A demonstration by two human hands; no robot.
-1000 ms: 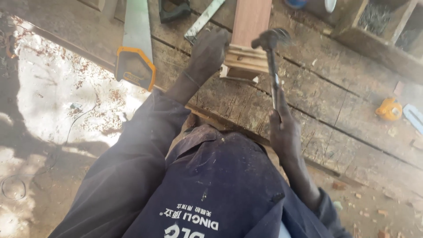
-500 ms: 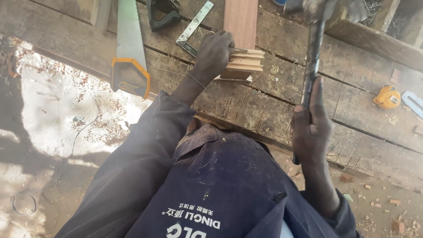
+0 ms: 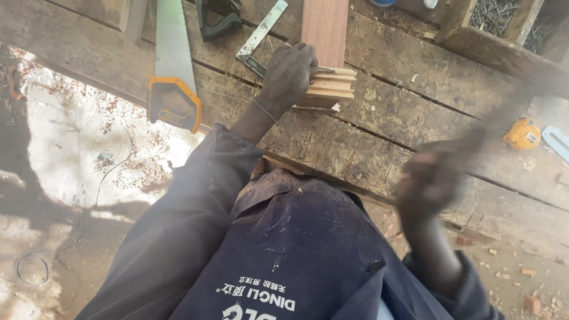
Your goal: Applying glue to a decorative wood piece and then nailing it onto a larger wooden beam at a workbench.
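Now your left hand (image 3: 288, 74) pressing on the stepped wood block (image 3: 332, 86) on the table (image 3: 367, 142), beside the board (image 3: 324, 26), your right hand (image 3: 430, 186) blurred, grip unclear, saw (image 3: 172, 77) at left

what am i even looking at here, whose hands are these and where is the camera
The camera sits on a person's head and looks down over their dark blue work coat at a rough wooden workbench. Both hands are theirs. The left hand presses on a stepped wooden block at the end of a reddish plank. The right hand is a motion blur, so what it grips cannot be made out. On the bench lie a handsaw, a metal square and a yellow tape measure.
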